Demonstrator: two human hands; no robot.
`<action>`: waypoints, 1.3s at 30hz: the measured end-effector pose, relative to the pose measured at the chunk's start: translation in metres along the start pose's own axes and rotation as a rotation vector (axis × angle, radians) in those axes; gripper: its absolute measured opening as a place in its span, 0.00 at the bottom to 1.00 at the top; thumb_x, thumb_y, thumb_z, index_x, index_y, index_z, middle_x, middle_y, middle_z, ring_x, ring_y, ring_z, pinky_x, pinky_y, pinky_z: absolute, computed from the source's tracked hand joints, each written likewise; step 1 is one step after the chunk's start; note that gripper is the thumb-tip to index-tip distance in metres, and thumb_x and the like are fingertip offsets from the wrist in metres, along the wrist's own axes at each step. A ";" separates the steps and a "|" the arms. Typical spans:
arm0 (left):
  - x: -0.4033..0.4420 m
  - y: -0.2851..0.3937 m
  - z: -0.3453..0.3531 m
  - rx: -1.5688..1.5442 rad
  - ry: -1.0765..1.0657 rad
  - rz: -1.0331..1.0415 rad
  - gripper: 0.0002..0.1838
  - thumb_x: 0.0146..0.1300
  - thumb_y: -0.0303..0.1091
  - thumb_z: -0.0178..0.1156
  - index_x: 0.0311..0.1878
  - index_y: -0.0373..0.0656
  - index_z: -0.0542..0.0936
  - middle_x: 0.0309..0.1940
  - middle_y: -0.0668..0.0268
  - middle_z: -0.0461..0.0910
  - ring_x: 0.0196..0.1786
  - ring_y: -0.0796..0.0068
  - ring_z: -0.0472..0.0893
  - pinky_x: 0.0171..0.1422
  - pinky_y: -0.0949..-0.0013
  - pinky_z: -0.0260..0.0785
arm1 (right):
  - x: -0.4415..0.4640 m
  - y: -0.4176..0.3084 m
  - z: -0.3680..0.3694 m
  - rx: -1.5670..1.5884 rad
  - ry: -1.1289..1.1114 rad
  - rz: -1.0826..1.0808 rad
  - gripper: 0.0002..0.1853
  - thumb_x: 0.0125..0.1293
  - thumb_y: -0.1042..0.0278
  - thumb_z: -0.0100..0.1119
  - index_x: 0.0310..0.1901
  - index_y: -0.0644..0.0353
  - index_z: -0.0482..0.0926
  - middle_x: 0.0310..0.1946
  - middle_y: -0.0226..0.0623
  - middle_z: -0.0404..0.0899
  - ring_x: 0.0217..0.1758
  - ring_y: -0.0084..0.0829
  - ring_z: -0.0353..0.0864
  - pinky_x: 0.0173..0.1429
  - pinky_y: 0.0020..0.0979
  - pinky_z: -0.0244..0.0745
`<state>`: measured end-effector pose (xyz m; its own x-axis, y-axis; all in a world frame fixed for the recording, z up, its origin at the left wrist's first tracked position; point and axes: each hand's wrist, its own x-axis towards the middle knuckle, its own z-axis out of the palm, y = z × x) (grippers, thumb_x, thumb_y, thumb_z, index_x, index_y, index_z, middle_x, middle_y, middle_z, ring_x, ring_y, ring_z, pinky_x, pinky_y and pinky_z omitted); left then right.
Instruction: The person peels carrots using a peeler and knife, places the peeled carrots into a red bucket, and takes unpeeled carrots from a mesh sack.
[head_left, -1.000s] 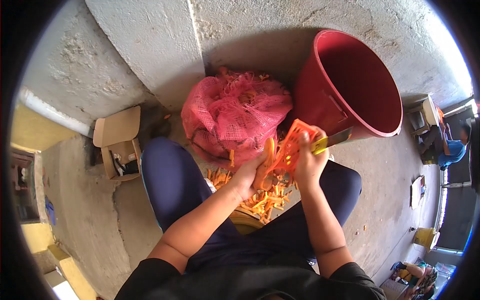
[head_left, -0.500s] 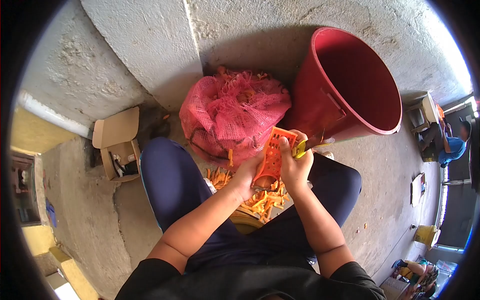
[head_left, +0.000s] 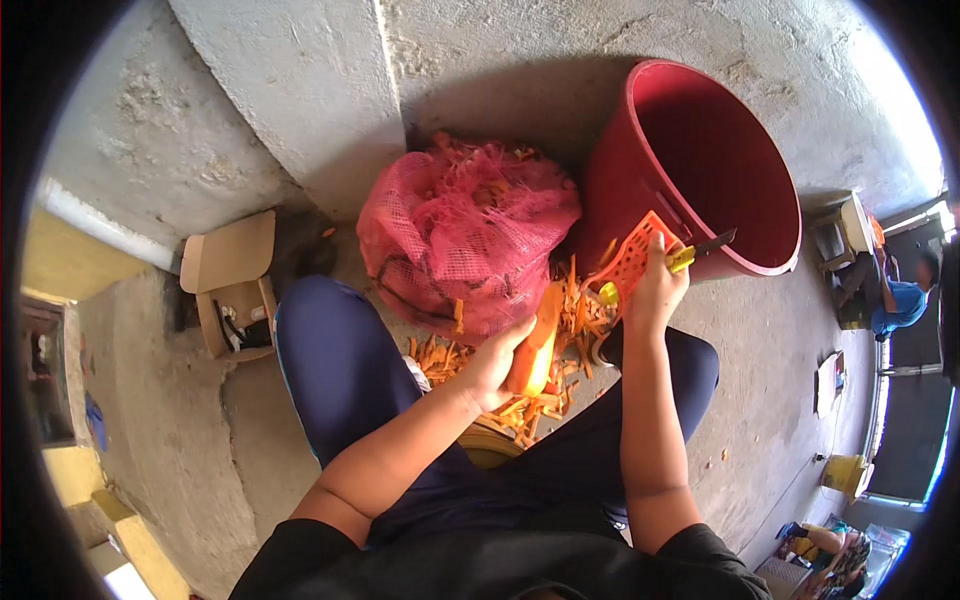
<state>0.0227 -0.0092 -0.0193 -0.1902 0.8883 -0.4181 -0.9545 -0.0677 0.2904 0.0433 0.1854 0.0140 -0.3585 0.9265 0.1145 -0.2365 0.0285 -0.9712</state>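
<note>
My left hand is closed around a long, smooth orange piece of peeled produce, whose exact kind I cannot make out. My right hand grips a flat orange grater full of holes. The same hand also holds a knife by its yellow handle, the dark blade pointing right toward the red bin. Orange strips lie in a heap below my hands, between my legs, partly over a yellow rim. More strips are beside the mesh sack, under the grater.
A pink mesh sack stuffed with scraps stands ahead. Right of it a large red bin leans by the rough wall. An open cardboard box sits left. Two other people are at far right, one in a blue shirt.
My hands have moved apart. The right has gone right and up with the grater and knife. My left has let go of the grater and now shows the orange piece.
</note>
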 end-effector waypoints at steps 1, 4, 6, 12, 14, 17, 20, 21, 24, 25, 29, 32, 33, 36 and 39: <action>0.001 0.002 -0.001 -0.002 0.037 0.006 0.21 0.61 0.50 0.45 0.45 0.41 0.68 0.32 0.60 0.73 0.31 0.67 0.76 0.29 0.64 0.72 | -0.009 -0.003 0.002 -0.031 -0.025 0.009 0.06 0.60 0.69 0.53 0.36 0.61 0.71 0.23 0.24 0.69 0.24 0.14 0.64 0.29 0.18 0.61; 0.001 0.007 -0.003 -0.075 0.004 0.015 0.19 0.61 0.48 0.46 0.46 0.42 0.69 0.34 0.62 0.75 0.33 0.68 0.77 0.30 0.64 0.73 | -0.039 -0.013 0.010 -0.122 -0.166 0.015 0.07 0.61 0.70 0.52 0.39 0.62 0.70 0.29 0.27 0.73 0.30 0.16 0.70 0.35 0.19 0.67; 0.001 0.008 0.005 -0.036 0.041 0.089 0.19 0.63 0.47 0.43 0.46 0.43 0.70 0.36 0.62 0.76 0.34 0.69 0.77 0.31 0.64 0.73 | -0.054 -0.011 0.013 -0.075 -0.265 0.036 0.09 0.61 0.69 0.52 0.40 0.63 0.69 0.30 0.28 0.72 0.30 0.17 0.70 0.36 0.19 0.67; 0.001 0.013 0.024 -0.117 0.163 0.109 0.19 0.66 0.44 0.37 0.51 0.41 0.68 0.43 0.62 0.75 0.43 0.70 0.76 0.46 0.65 0.70 | -0.079 -0.018 0.016 -0.144 -0.434 0.043 0.11 0.60 0.67 0.54 0.40 0.65 0.68 0.31 0.30 0.73 0.32 0.17 0.72 0.39 0.20 0.68; 0.002 0.011 0.020 -0.081 0.157 0.113 0.20 0.66 0.44 0.37 0.51 0.41 0.68 0.43 0.62 0.75 0.44 0.70 0.76 0.47 0.65 0.70 | -0.080 -0.021 0.016 -0.147 -0.448 0.072 0.10 0.60 0.69 0.54 0.40 0.65 0.68 0.31 0.30 0.73 0.33 0.17 0.72 0.38 0.19 0.68; 0.003 0.010 0.016 -0.049 0.161 0.107 0.20 0.66 0.44 0.36 0.52 0.41 0.68 0.44 0.63 0.75 0.44 0.70 0.76 0.46 0.65 0.70 | -0.081 -0.017 0.015 -0.180 -0.469 0.007 0.10 0.61 0.70 0.53 0.40 0.66 0.69 0.31 0.30 0.73 0.33 0.17 0.71 0.39 0.19 0.68; 0.001 0.010 0.020 -0.021 0.162 0.122 0.20 0.66 0.44 0.36 0.52 0.42 0.67 0.44 0.63 0.74 0.44 0.72 0.75 0.46 0.67 0.69 | -0.081 -0.015 0.015 -0.239 -0.436 -0.007 0.10 0.61 0.69 0.53 0.40 0.66 0.69 0.31 0.30 0.74 0.33 0.17 0.71 0.39 0.19 0.68; 0.001 0.010 0.021 -0.021 0.141 0.129 0.19 0.66 0.44 0.37 0.51 0.42 0.67 0.43 0.64 0.74 0.44 0.74 0.75 0.48 0.68 0.68 | -0.080 -0.015 0.016 -0.263 -0.418 -0.009 0.11 0.61 0.69 0.53 0.41 0.66 0.69 0.31 0.30 0.74 0.33 0.17 0.71 0.39 0.19 0.68; 0.004 0.008 0.017 0.095 0.067 0.165 0.20 0.66 0.45 0.36 0.51 0.42 0.67 0.40 0.63 0.75 0.40 0.72 0.76 0.42 0.68 0.70 | -0.069 -0.015 0.016 -0.340 -0.353 -0.076 0.11 0.61 0.68 0.53 0.41 0.66 0.70 0.30 0.30 0.74 0.33 0.17 0.71 0.39 0.20 0.67; 0.006 0.005 0.013 0.152 0.040 0.180 0.20 0.66 0.45 0.36 0.51 0.42 0.68 0.38 0.63 0.75 0.37 0.71 0.77 0.38 0.68 0.72 | -0.063 -0.016 0.021 -0.291 -0.299 -0.143 0.11 0.60 0.67 0.54 0.41 0.65 0.70 0.30 0.29 0.74 0.33 0.17 0.71 0.40 0.20 0.67; 0.008 0.002 0.004 0.162 0.106 0.065 0.21 0.64 0.50 0.38 0.47 0.43 0.68 0.30 0.62 0.73 0.29 0.72 0.74 0.32 0.70 0.70 | -0.037 0.002 0.015 -0.343 -0.189 -0.192 0.10 0.60 0.67 0.55 0.39 0.64 0.71 0.28 0.27 0.72 0.30 0.16 0.68 0.38 0.19 0.65; 0.006 0.002 0.006 0.133 -0.018 0.047 0.22 0.64 0.51 0.38 0.47 0.43 0.68 0.29 0.62 0.73 0.28 0.73 0.74 0.30 0.71 0.69 | -0.013 0.002 0.016 -0.416 -0.062 -0.291 0.09 0.60 0.67 0.54 0.37 0.64 0.72 0.27 0.27 0.72 0.29 0.16 0.68 0.35 0.20 0.65; -0.001 0.005 0.013 0.190 0.016 0.029 0.22 0.64 0.52 0.37 0.47 0.43 0.68 0.28 0.63 0.72 0.28 0.74 0.73 0.28 0.72 0.68 | 0.004 0.005 0.011 -0.461 0.018 -0.366 0.10 0.60 0.66 0.54 0.37 0.64 0.72 0.27 0.29 0.72 0.30 0.19 0.68 0.37 0.22 0.65; -0.013 0.003 0.023 0.193 -0.043 0.032 0.24 0.64 0.53 0.37 0.47 0.43 0.68 0.28 0.64 0.72 0.28 0.74 0.73 0.29 0.72 0.68 | 0.040 0.001 -0.013 -0.261 0.214 -0.131 0.10 0.60 0.66 0.55 0.35 0.65 0.71 0.25 0.29 0.71 0.28 0.20 0.67 0.35 0.23 0.64; -0.009 0.009 0.011 0.188 -0.055 0.048 0.20 0.60 0.45 0.46 0.48 0.39 0.67 0.29 0.64 0.71 0.28 0.76 0.73 0.31 0.74 0.68 | 0.036 -0.001 -0.017 -0.208 0.173 -0.250 0.09 0.60 0.66 0.54 0.34 0.64 0.72 0.24 0.26 0.69 0.26 0.17 0.64 0.33 0.22 0.63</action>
<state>0.0186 -0.0132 -0.0035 -0.2163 0.9099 -0.3539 -0.8842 -0.0288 0.4662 0.0461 0.2250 0.0152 -0.1505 0.9305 0.3339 -0.1025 0.3213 -0.9414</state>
